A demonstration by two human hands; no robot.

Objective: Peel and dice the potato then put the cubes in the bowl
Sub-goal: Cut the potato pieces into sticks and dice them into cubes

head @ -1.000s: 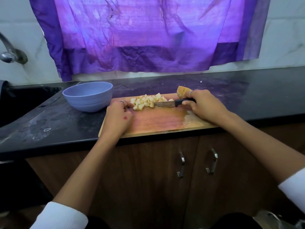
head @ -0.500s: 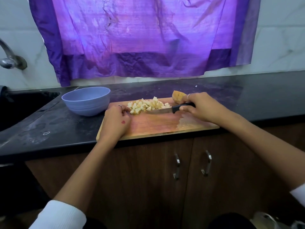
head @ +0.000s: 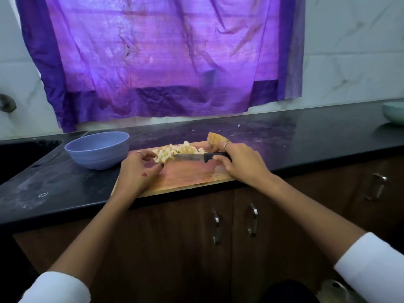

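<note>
R hand (head: 240,165) grips knife (head: 196,157), cubes (head: 172,152) piled

A cutting board (head: 188,178) lies on the tabletop (head: 306,136) at its near edge. A bowl (head: 98,149) stands just left of the board. A heap of potato cubes (head: 172,152) lies at the board's far left part, with an uncut potato piece (head: 215,138) at the far right corner. A knife (head: 196,157) lies across the board just near of the cubes, its handle in the right hand (head: 240,162). The left hand (head: 137,173) rests on the board's left end, touching the cubes. A second bowl (head: 394,112) stands far right. A sink (head: 24,154) lies at the left.
</note>
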